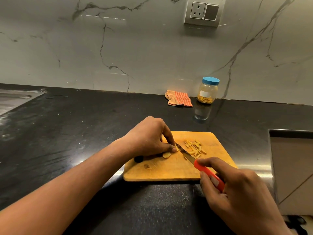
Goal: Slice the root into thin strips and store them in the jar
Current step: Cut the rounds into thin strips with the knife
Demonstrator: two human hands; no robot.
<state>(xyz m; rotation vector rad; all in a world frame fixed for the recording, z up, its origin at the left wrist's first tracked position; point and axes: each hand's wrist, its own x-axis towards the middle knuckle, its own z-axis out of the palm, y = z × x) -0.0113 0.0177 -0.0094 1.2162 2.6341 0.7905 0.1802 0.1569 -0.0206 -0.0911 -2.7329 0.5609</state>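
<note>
A wooden cutting board lies on the black counter. My left hand pinches a small yellow root piece against the board with thumb and fingertips. Another root slice lies just below that hand. My right hand grips a knife by its red handle; the blade touches the board right beside the held piece. A pile of thin yellow strips sits to the right of the blade. The clear jar with a blue lid stands at the back wall, strips at its bottom.
An orange checked cloth lies left of the jar by the marble wall. A steel sink is set in the counter at far left. The counter edge drops off at the right. A wall socket is high up.
</note>
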